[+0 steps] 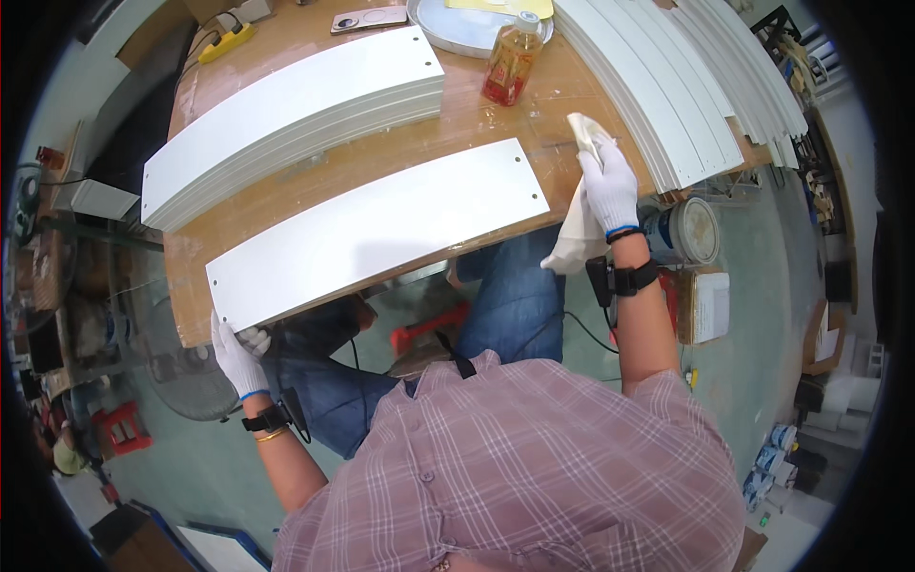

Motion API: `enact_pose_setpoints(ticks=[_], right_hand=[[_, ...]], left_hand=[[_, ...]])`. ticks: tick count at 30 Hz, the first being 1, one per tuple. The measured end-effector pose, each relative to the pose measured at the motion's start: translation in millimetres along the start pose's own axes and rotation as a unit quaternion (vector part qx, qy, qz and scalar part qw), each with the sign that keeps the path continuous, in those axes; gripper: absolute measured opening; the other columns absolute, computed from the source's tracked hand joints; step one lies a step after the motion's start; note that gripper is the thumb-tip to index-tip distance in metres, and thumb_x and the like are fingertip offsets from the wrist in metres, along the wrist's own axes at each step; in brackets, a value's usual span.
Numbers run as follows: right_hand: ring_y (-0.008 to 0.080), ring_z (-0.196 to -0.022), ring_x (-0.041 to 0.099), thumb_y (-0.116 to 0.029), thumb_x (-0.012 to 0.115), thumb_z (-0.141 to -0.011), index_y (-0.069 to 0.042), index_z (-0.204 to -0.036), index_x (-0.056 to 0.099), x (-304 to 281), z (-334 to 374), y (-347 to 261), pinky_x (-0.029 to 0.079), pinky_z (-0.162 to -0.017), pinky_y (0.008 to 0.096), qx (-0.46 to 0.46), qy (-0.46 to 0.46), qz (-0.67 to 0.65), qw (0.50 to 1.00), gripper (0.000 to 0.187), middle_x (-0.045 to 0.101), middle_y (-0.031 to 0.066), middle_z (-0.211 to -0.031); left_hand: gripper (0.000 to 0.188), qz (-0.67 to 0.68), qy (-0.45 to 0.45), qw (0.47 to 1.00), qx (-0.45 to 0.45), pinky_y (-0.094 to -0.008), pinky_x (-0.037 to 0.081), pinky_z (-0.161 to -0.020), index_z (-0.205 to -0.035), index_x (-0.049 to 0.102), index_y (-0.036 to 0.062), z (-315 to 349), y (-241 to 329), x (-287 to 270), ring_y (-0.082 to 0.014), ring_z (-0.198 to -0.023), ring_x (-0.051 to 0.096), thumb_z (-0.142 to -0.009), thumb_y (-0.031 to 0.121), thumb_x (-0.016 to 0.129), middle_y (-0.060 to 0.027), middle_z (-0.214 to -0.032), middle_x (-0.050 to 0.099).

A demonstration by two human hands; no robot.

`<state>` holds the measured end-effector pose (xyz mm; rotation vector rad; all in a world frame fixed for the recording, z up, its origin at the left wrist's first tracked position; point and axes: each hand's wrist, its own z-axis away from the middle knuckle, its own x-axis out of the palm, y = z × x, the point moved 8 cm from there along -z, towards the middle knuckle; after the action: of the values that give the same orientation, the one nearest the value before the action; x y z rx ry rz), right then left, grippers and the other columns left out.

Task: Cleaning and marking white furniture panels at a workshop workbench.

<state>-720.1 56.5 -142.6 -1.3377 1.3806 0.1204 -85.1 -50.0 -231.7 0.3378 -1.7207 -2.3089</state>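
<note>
A long white board (381, 229) with small holes at its ends lies flat along the near edge of the table. My left hand (238, 355), in a white knit glove, grips the board's near left corner, thumb on top and fingers curled beneath. Off the board's right end, my gloved right hand (610, 186) is closed on a cream cloth (578, 229), which hangs down past the table edge. Beyond the board, a stack of similar white boards (295, 110) rests on the table.
More white boards (658, 95) lie along the table's right side. A bottle of reddish liquid (512, 59) stands near a round tray (434, 24) at the back. A yellow power strip (227, 43) sits at the far left. Below right is a paint bucket (696, 232); a fan (195, 377) stands at left.
</note>
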Motion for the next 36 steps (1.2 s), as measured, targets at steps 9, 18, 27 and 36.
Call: enact_pose_setpoints(ticks=[9, 18, 27, 36], right_hand=[[0.0354, -0.112, 0.053, -0.042, 0.054, -0.085, -0.006, -0.121, 0.059, 38, -65, -42, 0.042, -0.097, 0.0412, -0.066, -0.092, 0.238, 0.965, 0.051, 0.057, 0.0142, -0.123], [0.0417, -0.133, 0.032, -0.046, 0.045, -0.092, -0.002, -0.140, 0.038, 128, 32, -78, 0.020, -0.112, 0.0480, -0.202, -0.169, 0.295, 0.918, 0.065, 0.037, 0.0214, -0.144], [0.0379, -0.135, 0.031, -0.046, 0.050, -0.087, 0.000, -0.137, 0.042, 219, 118, -261, 0.012, -0.114, 0.0511, -0.356, -0.228, 0.154, 0.893, 0.068, 0.038, 0.0198, -0.144], [0.0335, -0.131, 0.038, -0.042, 0.061, -0.080, -0.003, -0.128, 0.050, 256, 213, -400, 0.020, -0.112, 0.0513, -0.520, -0.296, -0.021, 0.801, 0.063, 0.047, 0.0163, -0.135]], left_hand=[[0.050, -0.012, -0.005, 1.000, 0.006, -0.0305, 0.056, -0.055, -0.142, 0.035, 0.0158, 0, 0, -5, -0.0173, -0.066, 0.063, -0.095, 0.018, 0.051, -0.0079, -0.086, 0.060], [0.058, 0.089, -0.123, 0.988, -0.025, -0.0342, 0.058, -0.066, -0.145, 0.024, 0.0189, 5, -6, 17, -0.0210, -0.078, 0.066, -0.095, 0.019, 0.052, -0.0097, -0.096, 0.060], [0.072, 0.199, -0.118, 0.969, -0.087, -0.0399, 0.057, -0.075, -0.145, 0.025, 0.0118, -1, -17, -6, -0.0275, -0.087, 0.066, -0.094, 0.062, 0.027, -0.0171, -0.095, 0.063], [0.053, 0.320, 0.003, 0.942, -0.101, -0.0443, 0.052, -0.088, -0.122, 0.043, -0.0078, -4, -38, -24, -0.0337, -0.102, 0.060, -0.101, 0.040, 0.034, -0.0249, -0.112, 0.057]])
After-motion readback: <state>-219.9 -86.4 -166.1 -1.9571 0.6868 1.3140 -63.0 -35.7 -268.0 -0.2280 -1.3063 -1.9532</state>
